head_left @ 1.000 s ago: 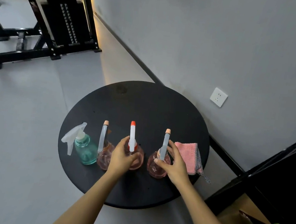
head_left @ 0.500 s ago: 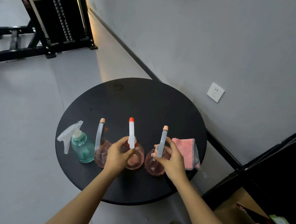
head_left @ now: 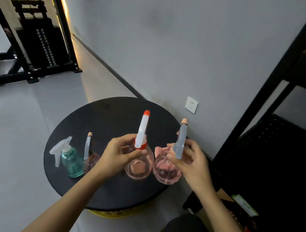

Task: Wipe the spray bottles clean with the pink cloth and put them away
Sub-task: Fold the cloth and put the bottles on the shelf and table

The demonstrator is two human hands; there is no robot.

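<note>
My left hand [head_left: 118, 154] grips the neck of a pink spray bottle with a red-tipped white nozzle [head_left: 139, 163], lifted above the round black table [head_left: 106, 192]. My right hand [head_left: 189, 161] grips the neck of a second pink bottle with a grey, peach-tipped nozzle [head_left: 165, 171], also lifted. A third pink bottle [head_left: 91, 158] and a teal bottle with a white trigger [head_left: 72, 159] stand on the table's left side. The pink cloth [head_left: 160, 150] is mostly hidden behind the lifted bottles.
A black metal shelf unit [head_left: 270, 139] stands at the right, with a cardboard box [head_left: 233, 201] at its foot. A grey wall with a white socket [head_left: 191, 104] runs behind the table. Black gym equipment [head_left: 36, 47] stands at the far left.
Both hands have lifted their pink bottles up off the table. The view has tilted up and turned right, so the shelf unit now shows more.
</note>
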